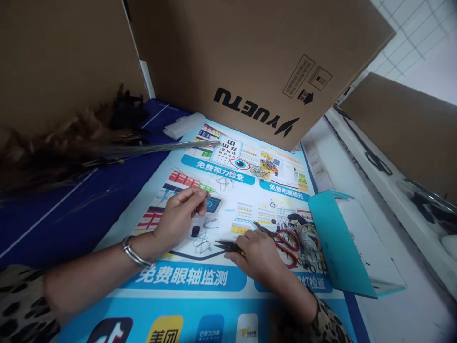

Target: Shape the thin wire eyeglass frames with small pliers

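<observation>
Black snips [225, 246] sit low on the poster [200, 278] that covers the counter, clamped in our right hand [257, 255], tips pointing left at a tangle of thin wire [203, 240]. Our left hand [180, 216] rests just above that wire, thumb and forefinger pinched together, and we cannot tell whether a strand is between them. Red scissors [287, 240] lie just right of the right hand, next to a heap of small rings [309, 243] and a teal box [339, 247]; a feather duster [64, 143] lies far left and a cardboard box [250, 62] stands behind.
</observation>
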The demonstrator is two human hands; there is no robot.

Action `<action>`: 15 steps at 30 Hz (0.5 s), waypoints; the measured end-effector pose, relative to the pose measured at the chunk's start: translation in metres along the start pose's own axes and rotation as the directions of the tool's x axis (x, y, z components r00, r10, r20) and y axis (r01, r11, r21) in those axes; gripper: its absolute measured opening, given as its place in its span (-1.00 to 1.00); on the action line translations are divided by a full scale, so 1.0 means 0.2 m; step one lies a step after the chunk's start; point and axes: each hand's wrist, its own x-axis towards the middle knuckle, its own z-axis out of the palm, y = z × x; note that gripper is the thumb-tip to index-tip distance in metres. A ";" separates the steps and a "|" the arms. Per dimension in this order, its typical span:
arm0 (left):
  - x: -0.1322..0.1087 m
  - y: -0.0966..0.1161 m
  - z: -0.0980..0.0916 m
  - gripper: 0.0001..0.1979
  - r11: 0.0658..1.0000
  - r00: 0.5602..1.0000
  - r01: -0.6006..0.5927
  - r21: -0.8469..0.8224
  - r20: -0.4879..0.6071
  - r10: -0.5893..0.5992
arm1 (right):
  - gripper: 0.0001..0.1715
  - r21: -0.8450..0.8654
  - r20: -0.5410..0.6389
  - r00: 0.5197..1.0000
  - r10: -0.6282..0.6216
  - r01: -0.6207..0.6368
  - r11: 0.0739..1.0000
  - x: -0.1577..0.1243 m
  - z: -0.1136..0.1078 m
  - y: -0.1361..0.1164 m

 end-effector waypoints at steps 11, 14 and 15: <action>0.00 -0.03 0.00 -0.83 0.995 0.999 0.039 0.096 0.028 -0.041 | -0.54 -0.070 0.017 0.997 -0.076 0.077 0.995 -0.06 -0.02 -0.08; 0.00 -0.04 0.00 -0.82 0.991 0.998 0.048 0.122 0.041 -0.053 | -0.56 -0.065 0.006 0.998 -0.061 0.061 0.996 -0.05 -0.01 -0.08; 0.00 -0.04 0.00 -0.81 0.991 0.997 0.050 0.127 0.047 -0.057 | -0.57 -0.063 -0.001 0.999 -0.051 0.051 0.997 -0.04 -0.01 -0.08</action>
